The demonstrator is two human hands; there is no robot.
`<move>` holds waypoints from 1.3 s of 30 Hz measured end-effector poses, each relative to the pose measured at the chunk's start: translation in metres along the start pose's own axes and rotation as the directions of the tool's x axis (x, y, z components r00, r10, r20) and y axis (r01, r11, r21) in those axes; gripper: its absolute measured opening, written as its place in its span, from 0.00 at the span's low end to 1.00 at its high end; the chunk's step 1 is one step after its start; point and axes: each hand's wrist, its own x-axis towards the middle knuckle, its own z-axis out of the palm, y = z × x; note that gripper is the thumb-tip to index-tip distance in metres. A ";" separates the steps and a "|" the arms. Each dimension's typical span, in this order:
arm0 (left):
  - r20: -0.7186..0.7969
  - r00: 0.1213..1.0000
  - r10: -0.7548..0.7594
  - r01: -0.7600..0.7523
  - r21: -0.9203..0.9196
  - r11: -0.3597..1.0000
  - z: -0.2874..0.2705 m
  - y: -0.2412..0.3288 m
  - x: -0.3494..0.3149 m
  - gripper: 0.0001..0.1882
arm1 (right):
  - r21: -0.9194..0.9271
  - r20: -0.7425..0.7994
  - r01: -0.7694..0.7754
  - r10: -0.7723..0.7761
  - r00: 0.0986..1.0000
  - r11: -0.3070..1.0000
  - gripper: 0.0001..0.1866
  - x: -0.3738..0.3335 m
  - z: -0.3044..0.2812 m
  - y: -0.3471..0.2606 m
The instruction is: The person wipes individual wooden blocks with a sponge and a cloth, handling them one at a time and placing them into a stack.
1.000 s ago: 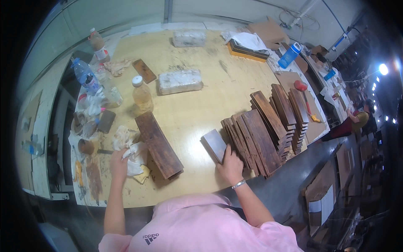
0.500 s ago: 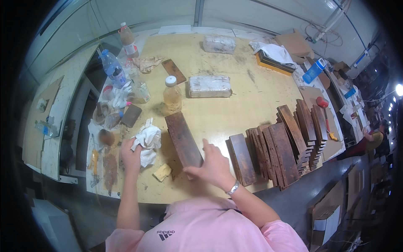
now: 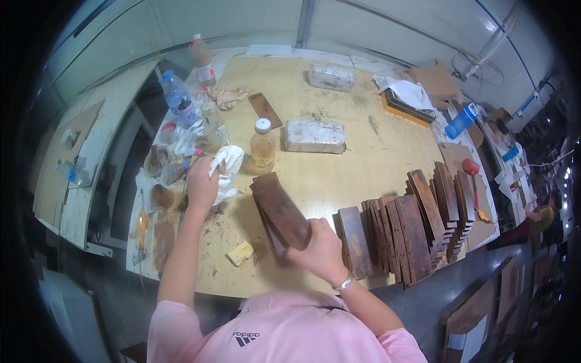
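My left hand [image 3: 203, 184] is closed on a crumpled white cloth [image 3: 227, 168], held up at the left of the table. My right hand [image 3: 318, 251] grips the near end of a dark brown wooden board [image 3: 279, 206], thumb on one side and fingers on the other. This board is tilted up off a second board [image 3: 272, 233], which shows along its left edge. A yellow sponge piece [image 3: 241, 253] lies to the left of the boards. Just beyond them stands a white-capped bottle of amber liquid [image 3: 262, 151].
Several brown boards [image 3: 414, 236] lean and stack at the right. Two wrapped white blocks [image 3: 315, 137] sit farther back. Bottles [image 3: 177, 100] and a glass jar crowd the left edge. A red-headed tool [image 3: 471, 166] and a blue bottle [image 3: 461, 121] are at the far right.
My left hand has lifted the white cloth and carried it away from me. My right hand has closed on the upper board and raised it off the one below. The view has shifted slightly.
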 end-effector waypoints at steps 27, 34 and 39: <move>0.219 0.933 0.287 -0.163 -0.455 0.875 -0.081 0.145 -0.123 0.23 | 0.915 0.292 -0.296 0.057 0.955 0.273 0.18 -0.012 -0.001 0.028; 0.031 0.941 0.338 -0.316 -0.289 0.904 -0.060 0.134 -0.077 0.22 | 0.874 0.363 -0.331 -0.026 0.931 0.355 0.15 -0.025 -0.008 0.021; 0.218 0.839 0.498 -0.406 -0.357 0.841 -0.079 0.152 -0.086 0.24 | 0.865 0.336 -0.288 -0.049 0.940 0.410 0.18 -0.038 -0.010 0.029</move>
